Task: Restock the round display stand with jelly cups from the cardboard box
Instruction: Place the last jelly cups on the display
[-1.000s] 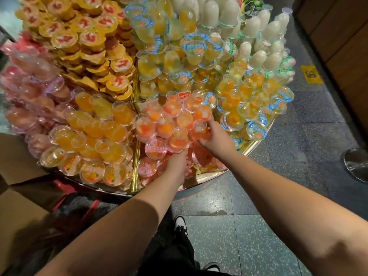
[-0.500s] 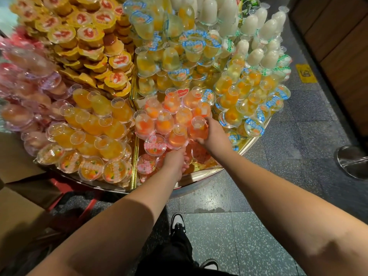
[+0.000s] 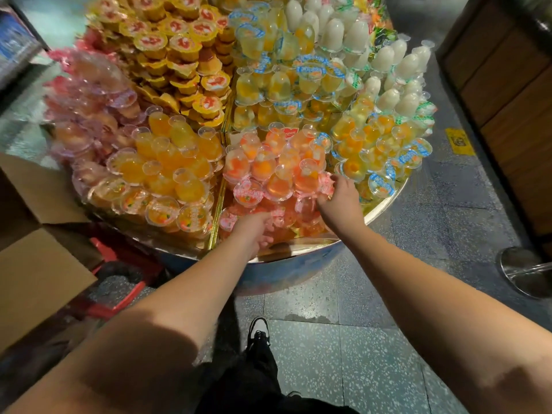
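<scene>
Nearest, at the bottom of the frame, a shoe (image 3: 259,331) stands on the speckled floor (image 3: 343,354), and both forearms reach up toward the centre; at the left edge the open flaps of the box (image 3: 38,276) sit well apart from the hands, so no fresh cups are within reach just now.

The left hand (image 3: 254,231) is low in the pink section of the stand (image 3: 385,204), fingers curled down among the cups (image 3: 277,174) at the front rim; whether it grips one or only steadies the heap I cannot tell. The right hand (image 3: 339,201), just right of centre, has its fingers bent into the right edge of the same pile, seemingly pinching or nudging a pink-lidded cup; the hands are apart, one at each side of the section.

This looks like settling cups into place; to do it well, I'd judge, press each one gently into a gap so it leans inward against its neighbours, keep the gold divider (image 3: 219,201) clear so pink stays out of the orange heap to the left, and hold the front row back from the rim, since round cups roll; beyond, the yellow and white stacks higher in the frame look full already.
</scene>
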A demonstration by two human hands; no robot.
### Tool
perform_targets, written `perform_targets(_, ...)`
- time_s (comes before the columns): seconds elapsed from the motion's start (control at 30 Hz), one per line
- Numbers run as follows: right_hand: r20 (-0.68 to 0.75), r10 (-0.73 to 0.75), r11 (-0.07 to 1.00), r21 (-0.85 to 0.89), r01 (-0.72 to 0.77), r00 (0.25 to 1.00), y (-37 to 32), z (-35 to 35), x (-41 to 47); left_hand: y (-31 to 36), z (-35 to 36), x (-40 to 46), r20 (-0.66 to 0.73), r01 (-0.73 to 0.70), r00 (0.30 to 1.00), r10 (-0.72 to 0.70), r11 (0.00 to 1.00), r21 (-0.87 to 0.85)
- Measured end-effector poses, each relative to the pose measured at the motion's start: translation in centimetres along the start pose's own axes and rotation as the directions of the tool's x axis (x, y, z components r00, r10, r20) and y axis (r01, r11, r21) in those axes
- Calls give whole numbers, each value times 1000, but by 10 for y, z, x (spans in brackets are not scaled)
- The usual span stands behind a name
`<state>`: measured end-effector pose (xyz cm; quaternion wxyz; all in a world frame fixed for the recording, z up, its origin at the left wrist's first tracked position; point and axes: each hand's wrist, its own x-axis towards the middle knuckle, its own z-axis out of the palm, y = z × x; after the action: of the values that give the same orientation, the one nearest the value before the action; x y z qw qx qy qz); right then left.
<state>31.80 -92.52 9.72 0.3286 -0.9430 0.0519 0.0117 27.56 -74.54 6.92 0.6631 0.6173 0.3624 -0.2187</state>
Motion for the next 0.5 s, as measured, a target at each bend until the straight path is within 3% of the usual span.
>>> perform_targets(0.13,-19,-162,987,-10,162,987,-34,1,-42,-23,-63,-44,-103,-145,983,149,988,52)
perform_targets(0.27,106,-360,928,-59,367,927,-86,28,-92,-54,-149,-102,-295,-243,903,312,938,249)
perform_targets(0.4,312,-570,793,-35,608,760,-167,85,-160,-102,-258,-177,-515,-187,778,360,915,358)
perform_targets(0.5,476,-623,706,0,708,621,-221,131,-206,-141,-337,-213,-634,-110,705,317,932,344)
